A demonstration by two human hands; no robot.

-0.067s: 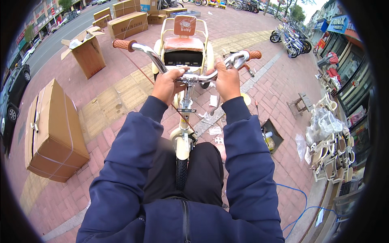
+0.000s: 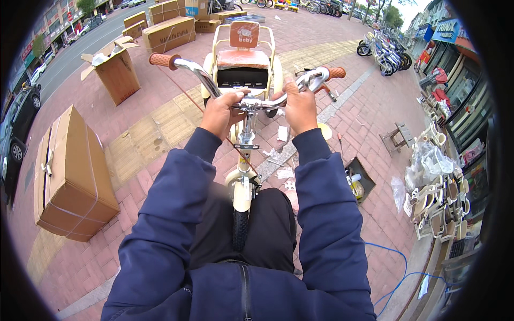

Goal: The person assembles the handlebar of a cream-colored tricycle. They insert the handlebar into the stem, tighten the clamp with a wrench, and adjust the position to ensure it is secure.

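Fingers [image 2: 227, 107] of both hands wrapped tight on chrome handlebar [image 2: 251, 102]; front wheel [image 2: 240, 227] clamped between knees — best twisting evenly, squaring bar with wheel.

The left hand [image 2: 220, 113] and right hand [image 2: 300, 107] covered the middle of the handlebar [image 2: 187, 67]. The front wheel [image 2: 240, 227] was partly hidden between the knees. The car [image 2: 13, 125] was cut off by the rim.
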